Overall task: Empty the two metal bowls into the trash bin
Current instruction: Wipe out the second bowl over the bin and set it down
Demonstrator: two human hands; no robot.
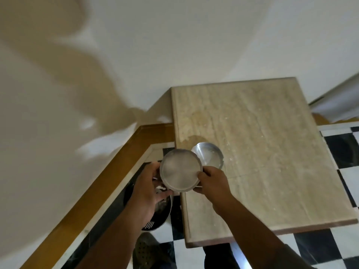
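I hold one metal bowl [180, 169] upside down, its flat bottom facing me, over the dark trash bin [161, 214] on the floor. My right hand [211, 181] grips its right rim. My left hand [149, 183] is cupped at its left side and under it, with white bits near the fingers. A second metal bowl [208, 154] stands on the table's left edge, just behind the held one. The bin is mostly hidden by my left arm.
A beige stone table [262, 152] fills the right half, with a stain near its left edge. The floor [345, 144] is black-and-white checkered. White walls meet a brown skirting [108, 181] at the left. My foot in a sandal [147, 249] is below the bin.
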